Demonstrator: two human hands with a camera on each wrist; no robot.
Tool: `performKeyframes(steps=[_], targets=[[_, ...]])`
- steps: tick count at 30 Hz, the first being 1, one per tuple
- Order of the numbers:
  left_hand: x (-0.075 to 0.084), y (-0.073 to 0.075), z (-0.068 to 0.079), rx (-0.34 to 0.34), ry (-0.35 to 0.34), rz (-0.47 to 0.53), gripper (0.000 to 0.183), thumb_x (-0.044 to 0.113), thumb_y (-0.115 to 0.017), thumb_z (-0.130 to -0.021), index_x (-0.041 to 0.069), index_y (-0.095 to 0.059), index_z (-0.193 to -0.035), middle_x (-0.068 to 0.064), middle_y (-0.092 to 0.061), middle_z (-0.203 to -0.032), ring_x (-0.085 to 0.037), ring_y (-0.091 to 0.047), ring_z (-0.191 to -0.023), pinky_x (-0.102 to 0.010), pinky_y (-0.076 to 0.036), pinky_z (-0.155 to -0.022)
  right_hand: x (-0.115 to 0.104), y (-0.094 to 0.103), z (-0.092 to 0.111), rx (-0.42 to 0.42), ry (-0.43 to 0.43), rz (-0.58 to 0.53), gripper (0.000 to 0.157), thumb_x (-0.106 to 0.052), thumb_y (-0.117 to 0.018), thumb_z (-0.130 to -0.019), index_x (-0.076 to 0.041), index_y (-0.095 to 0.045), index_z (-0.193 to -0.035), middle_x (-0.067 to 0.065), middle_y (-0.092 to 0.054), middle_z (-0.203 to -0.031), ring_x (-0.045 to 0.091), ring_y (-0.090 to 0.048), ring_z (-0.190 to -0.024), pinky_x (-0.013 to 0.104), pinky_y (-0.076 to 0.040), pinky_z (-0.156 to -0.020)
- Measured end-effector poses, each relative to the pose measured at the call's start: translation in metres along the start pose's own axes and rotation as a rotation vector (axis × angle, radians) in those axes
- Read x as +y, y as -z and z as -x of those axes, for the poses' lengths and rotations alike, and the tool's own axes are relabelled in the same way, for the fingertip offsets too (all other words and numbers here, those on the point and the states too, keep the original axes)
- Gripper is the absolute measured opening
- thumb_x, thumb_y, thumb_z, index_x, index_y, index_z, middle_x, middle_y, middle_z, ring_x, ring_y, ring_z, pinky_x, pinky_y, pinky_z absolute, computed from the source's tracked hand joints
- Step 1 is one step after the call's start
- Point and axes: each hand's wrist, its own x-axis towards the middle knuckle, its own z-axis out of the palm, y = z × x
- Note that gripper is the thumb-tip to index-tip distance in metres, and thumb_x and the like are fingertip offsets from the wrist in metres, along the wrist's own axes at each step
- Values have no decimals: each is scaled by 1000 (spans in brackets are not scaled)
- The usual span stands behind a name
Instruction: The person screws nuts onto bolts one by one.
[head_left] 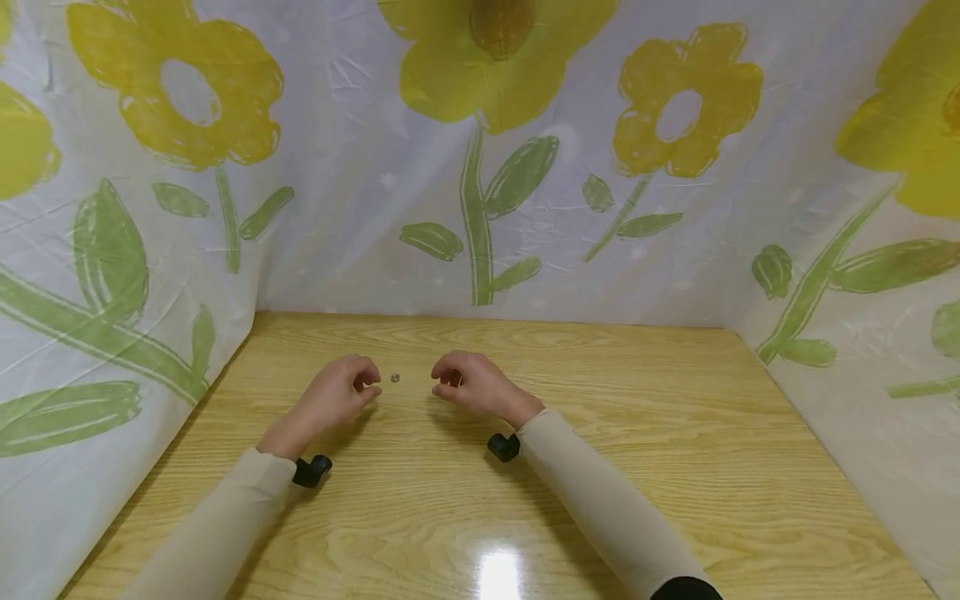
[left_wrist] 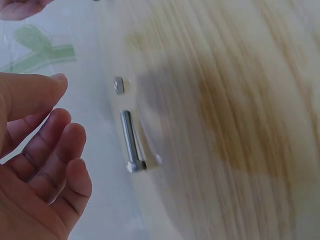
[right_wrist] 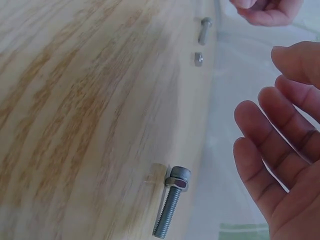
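A small metal nut [head_left: 395, 377] lies on the table between the two hands. My left hand [head_left: 341, 390] hovers left of it, fingers loosely bent and holding nothing. In the left wrist view a plain bolt [left_wrist: 129, 140] lies beside that nut [left_wrist: 118, 85], apart from it, near the left hand [left_wrist: 45, 160]. My right hand [head_left: 480, 386] is held to the right, its fingers relaxed and bare. Near it in the right wrist view lies a second bolt [right_wrist: 172, 202] with a nut [right_wrist: 177, 184] on its shank by the head. Both bolts are hidden by the hands in the head view.
The wood-grain table [head_left: 637, 467] spreads under both arms. A white cloth with yellow flowers [head_left: 337, 208] hangs along the back and both sides. Each wrist carries a small black camera, such as the right one [head_left: 504, 447]. Light glares off the table's near part.
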Motion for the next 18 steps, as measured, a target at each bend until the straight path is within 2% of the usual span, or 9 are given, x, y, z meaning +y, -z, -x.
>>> performKeyframes(steps=[9, 18], targets=[[-19, 4, -6, -6, 28, -12, 12, 6, -71, -85, 4, -65, -95, -7, -61, -90, -19, -57, -78, -37, -49, -68, 5, -8, -11, -2, -2, -6, 25, -22, -65, -93, -5, -65, -111, -5, -62, -93, 7, -56, -81, 22, -47, -72], [-36, 9, -12, -25, 58, -31, 14, 4, -69, -85, 1, -65, -98, -12, -58, -93, -23, -56, -80, -41, -48, -70, 2, -11, -20, -20, -40, -12, 25, -22, -65, -92, -6, -65, -112, -6, -61, -92, 7, -56, -81, 22, -47, -72]])
